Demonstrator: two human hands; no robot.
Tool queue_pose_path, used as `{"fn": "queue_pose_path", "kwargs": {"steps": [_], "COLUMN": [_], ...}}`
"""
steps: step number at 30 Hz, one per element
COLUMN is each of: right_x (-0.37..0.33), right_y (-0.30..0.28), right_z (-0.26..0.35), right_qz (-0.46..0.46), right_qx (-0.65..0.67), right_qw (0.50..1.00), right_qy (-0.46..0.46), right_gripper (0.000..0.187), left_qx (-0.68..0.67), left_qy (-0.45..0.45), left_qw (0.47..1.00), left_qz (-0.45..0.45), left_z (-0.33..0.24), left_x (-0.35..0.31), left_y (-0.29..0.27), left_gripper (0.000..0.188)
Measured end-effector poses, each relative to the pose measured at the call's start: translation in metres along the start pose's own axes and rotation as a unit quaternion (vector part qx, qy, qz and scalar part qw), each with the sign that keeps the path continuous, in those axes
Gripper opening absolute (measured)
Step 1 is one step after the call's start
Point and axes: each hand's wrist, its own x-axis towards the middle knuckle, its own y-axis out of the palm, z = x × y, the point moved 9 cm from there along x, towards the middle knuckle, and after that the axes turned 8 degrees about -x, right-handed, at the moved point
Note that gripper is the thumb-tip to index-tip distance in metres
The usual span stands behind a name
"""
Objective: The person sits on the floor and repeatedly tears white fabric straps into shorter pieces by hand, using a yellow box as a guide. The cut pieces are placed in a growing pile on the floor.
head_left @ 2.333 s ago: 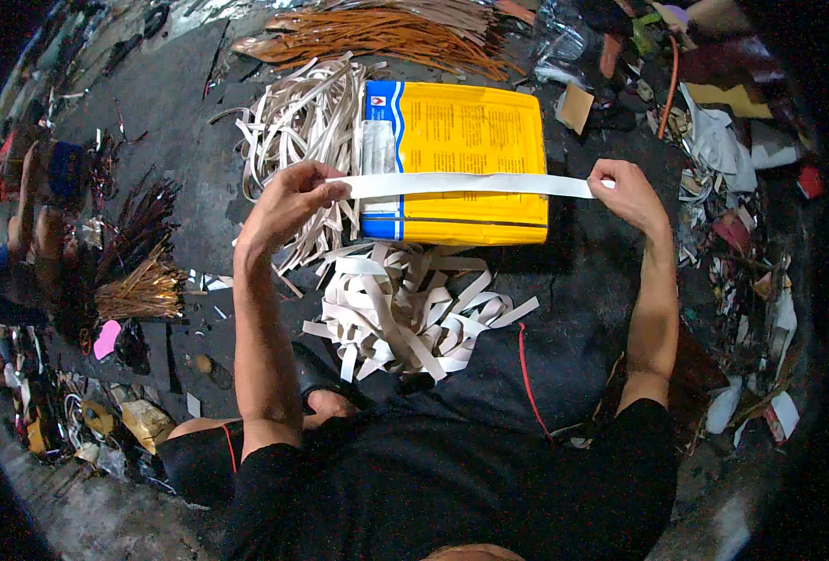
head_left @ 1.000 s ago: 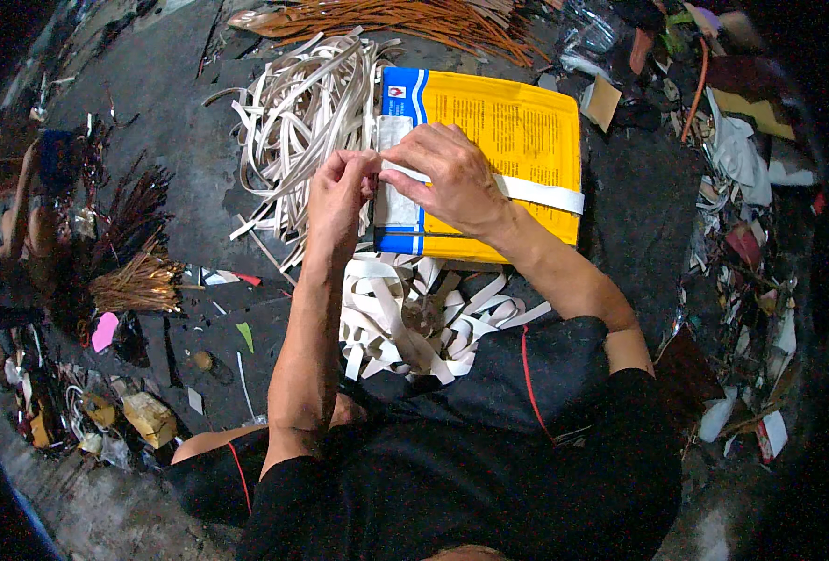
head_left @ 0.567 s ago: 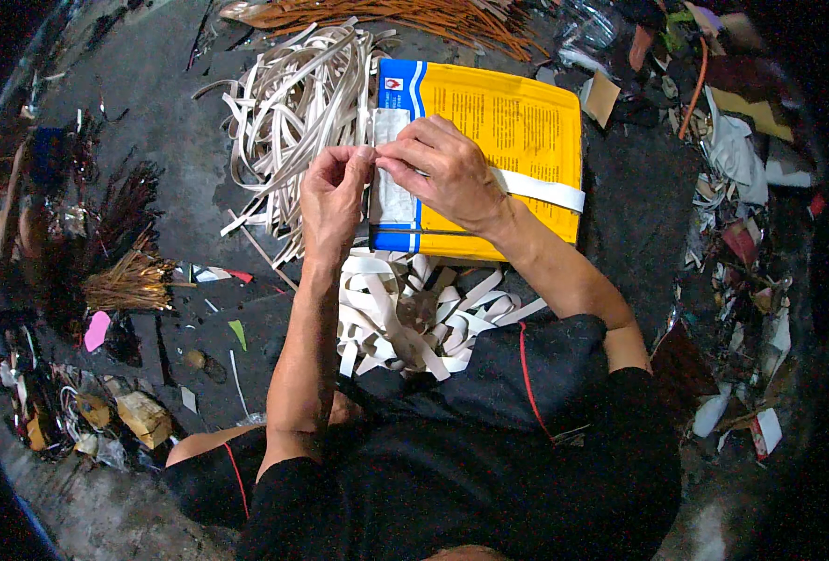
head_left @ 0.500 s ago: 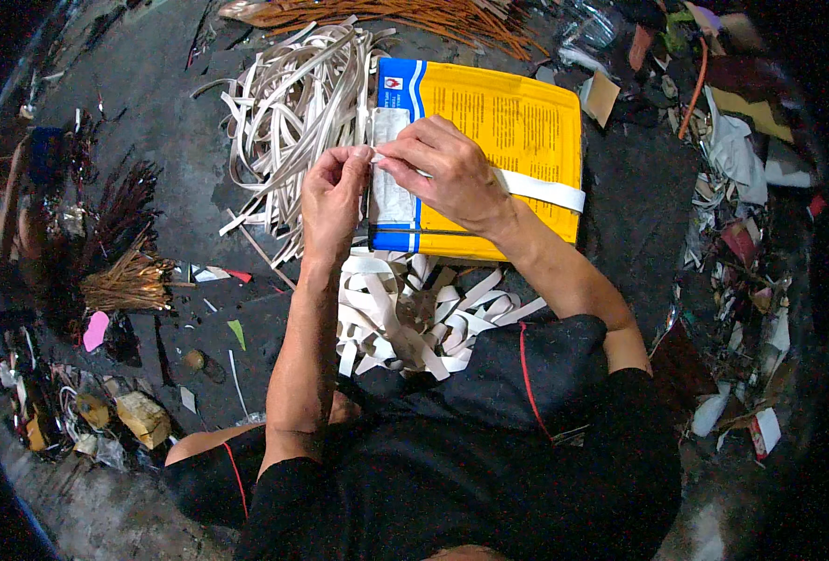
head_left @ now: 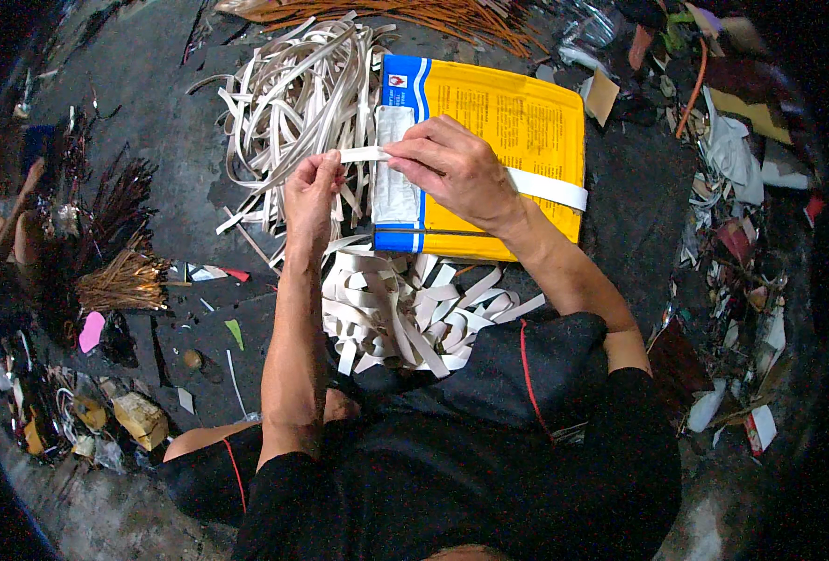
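A flat white strip (head_left: 363, 154) is stretched between my two hands. My left hand (head_left: 312, 198) pinches its left end between thumb and fingers. My right hand (head_left: 463, 176) pinches it over the left part of a yellow and blue panel (head_left: 499, 112). White strip also emerges past my right hand and crosses the panel to its right edge. A crumpled whitish patch (head_left: 394, 187) lies on the panel's left side, and a thin dark band (head_left: 400, 230) runs along its near side. Left of the panel is a heap of long off-white strips (head_left: 288, 103).
Looped white strips (head_left: 405, 318) pile up between the panel and my lap. Brown rods (head_left: 405, 11) lie at the far edge. A bundle of brown sticks (head_left: 125, 276) sits left, near another person's arm (head_left: 29, 192). Mixed scraps (head_left: 737, 243) litter the right side.
My left hand has moved left, away from my right hand, and a length of white strip now spans the gap. My right hand has stayed nearly in place over the panel.
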Motion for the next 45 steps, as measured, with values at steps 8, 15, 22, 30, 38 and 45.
{"fn": "queue_pose_path", "kwargs": {"steps": [8, 15, 22, 30, 38, 45], "right_x": [0.002, 0.0, -0.002, 0.0, 0.0, -0.002], "right_y": [0.002, 0.002, 0.003, 0.005, 0.003, 0.004], "right_z": [-0.002, -0.001, -0.002, -0.005, -0.001, -0.002], "right_qz": [-0.003, -0.011, -0.014, -0.002, -0.001, 0.001], "right_qx": [0.027, 0.019, 0.026, 0.052, 0.038, 0.04], "right_qw": [0.999, 1.0, 0.999, 0.998, 0.999, 0.999], "right_qy": [0.024, 0.011, 0.013, 0.037, 0.025, 0.025], "right_gripper": [0.018, 0.018, 0.018, 0.018, 0.017, 0.016], "left_qx": [-0.424, -0.14, -0.165, -0.353, -0.12, -0.12], "left_qy": [-0.12, -0.064, -0.097, -0.139, -0.075, -0.077], "left_qw": [0.897, 0.988, 0.981, 0.925, 0.99, 0.99], "left_qz": [0.041, 0.014, -0.007, 0.023, -0.007, -0.002], "left_z": [0.002, -0.021, 0.007, 0.008, -0.015, 0.003], "left_x": [-0.032, -0.042, -0.014, -0.017, -0.036, -0.015], "left_y": [0.034, 0.049, 0.009, 0.02, 0.04, 0.013], "left_gripper": [0.054, 0.016, 0.013, 0.032, 0.018, 0.018]}}
